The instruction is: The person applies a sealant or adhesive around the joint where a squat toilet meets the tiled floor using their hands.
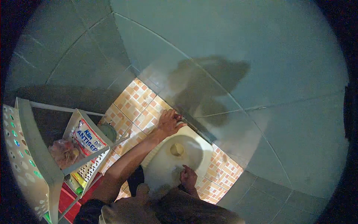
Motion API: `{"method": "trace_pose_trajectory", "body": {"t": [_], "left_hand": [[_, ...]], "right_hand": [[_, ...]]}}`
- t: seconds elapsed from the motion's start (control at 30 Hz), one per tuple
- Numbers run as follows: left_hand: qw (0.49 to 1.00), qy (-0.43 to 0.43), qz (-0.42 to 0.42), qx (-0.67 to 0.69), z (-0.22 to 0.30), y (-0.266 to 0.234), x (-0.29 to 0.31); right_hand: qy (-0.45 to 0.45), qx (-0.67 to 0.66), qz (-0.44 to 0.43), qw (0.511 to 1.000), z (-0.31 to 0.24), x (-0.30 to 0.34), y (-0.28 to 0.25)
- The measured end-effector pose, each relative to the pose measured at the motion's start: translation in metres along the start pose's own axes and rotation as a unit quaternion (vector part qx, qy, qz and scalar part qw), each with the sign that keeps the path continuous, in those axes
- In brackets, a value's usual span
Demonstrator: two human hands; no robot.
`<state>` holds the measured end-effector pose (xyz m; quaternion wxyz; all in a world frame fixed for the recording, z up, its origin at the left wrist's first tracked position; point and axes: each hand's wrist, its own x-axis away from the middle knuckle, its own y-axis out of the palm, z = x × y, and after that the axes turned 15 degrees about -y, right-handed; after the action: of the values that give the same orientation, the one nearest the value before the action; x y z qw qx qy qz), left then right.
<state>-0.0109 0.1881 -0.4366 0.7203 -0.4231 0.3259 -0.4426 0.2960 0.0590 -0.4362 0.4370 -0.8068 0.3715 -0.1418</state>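
Squat toilet [175, 156] — left hand [168, 122] flat (arm outstretched) on far rim; right hand [188, 177] curled inside, grip unclear

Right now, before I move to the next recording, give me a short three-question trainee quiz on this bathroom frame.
1. True or false: the left hand rests at the far rim of the squat toilet.
2. Where is the right hand? A) on the white rack B) at the toilet's near edge C) on the wall
3. Fill in: the white rack stands on the person's ____ side.

Key: 1 true; 2 B; 3 left. Whether either hand holds anything cannot be told.
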Motion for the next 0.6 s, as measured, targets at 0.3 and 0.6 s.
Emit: {"method": "trace_pose_trajectory", "body": {"t": [0.3,0.6], "left_hand": [[1.0,0.025,-0.001,-0.002,-0.004,-0.006,0.002],[0.994,-0.037,-0.104,-0.003,0.004,-0.008,0.0]], "right_hand": [[0.025,0.011,-0.011,1.0,-0.007,-0.004,-0.003],[0.034,0.007,-0.001,0.999,-0.001,0.001,0.001]]}}
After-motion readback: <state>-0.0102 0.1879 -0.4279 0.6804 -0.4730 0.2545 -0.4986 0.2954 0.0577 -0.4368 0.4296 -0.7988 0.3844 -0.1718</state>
